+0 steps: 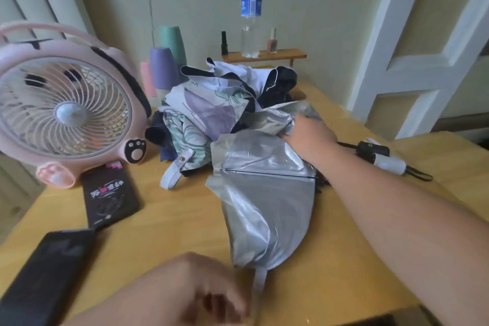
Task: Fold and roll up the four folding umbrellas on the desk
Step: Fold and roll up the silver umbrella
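In the head view, a crumpled silver fabric folding umbrella [264,193] lay across the middle of the yellow wooden desk [172,219], its grey strap [259,280] trailing toward the near edge. The right hand [309,130] reached to the umbrella's far end, fingers curled into a fold of the canopy. The left hand [206,291] was blurred just beside the strap; its fingers looked bent, but whether they held anything could not be told. Behind lay a heap of floral and navy-white umbrellas [201,114].

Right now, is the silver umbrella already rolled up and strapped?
No, the silver umbrella lies loose and crumpled on the desk, with the right hand gripping its far end.
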A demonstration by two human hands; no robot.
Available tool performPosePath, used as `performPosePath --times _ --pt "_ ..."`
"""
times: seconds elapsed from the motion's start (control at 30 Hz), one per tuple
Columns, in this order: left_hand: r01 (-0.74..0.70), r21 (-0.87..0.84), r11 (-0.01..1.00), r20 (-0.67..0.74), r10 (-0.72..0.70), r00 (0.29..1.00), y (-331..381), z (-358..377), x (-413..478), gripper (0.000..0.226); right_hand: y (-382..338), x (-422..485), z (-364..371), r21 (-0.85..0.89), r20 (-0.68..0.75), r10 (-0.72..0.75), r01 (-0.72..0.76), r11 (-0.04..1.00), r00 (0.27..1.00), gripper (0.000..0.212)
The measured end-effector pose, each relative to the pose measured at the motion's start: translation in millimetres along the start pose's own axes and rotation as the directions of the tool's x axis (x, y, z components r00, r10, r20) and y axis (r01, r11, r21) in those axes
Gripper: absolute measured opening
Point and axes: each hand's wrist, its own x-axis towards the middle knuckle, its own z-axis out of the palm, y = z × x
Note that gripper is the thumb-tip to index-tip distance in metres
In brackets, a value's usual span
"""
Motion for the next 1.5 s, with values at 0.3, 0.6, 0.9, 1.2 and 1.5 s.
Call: performPosePath --times 0.3,0.6,0.9,1.2,1.5 --pt "0.19 0.131 0.973 -0.779 -0.017 0.626 33.0 -26.9 27.1 0.05 6.4 -85.0 -48.0 0.236 -0.142 -0.019 0.052 0.97 0.99 0.064" --pt "-0.112 0.01 0.994 -0.733 0.083 0.675 10.7 10.2 40.9 0.061 29.6 -237.1 -0.9 0.575 -0.127 0.103 -0.012 0.818 0.987 0.013" --pt "-0.618 -0.181 0.765 -0.882 0.151 0.446 25.4 16.5 48.8 0.045 3.4 -237.5 -24.2 0.883 -0.124 -0.216 0.207 0.422 0.968 0.064" --pt "-0.829 -0.559 -0.019 -0.822 0.145 0.55 29.3 -6.5 38.2 0.05 -2.5 -204.5 -15.1 0.913 0.011 -0.279 0.104 0.394 0.96 0.057" --pt "-0.72 -0.188 0.668 -0.86 0.242 0.449 50.9 -56.9 9.0 0.022 -0.3 -211.5 8.8 0.945 0.018 -0.31 0.085 0.315 0.951 0.075"
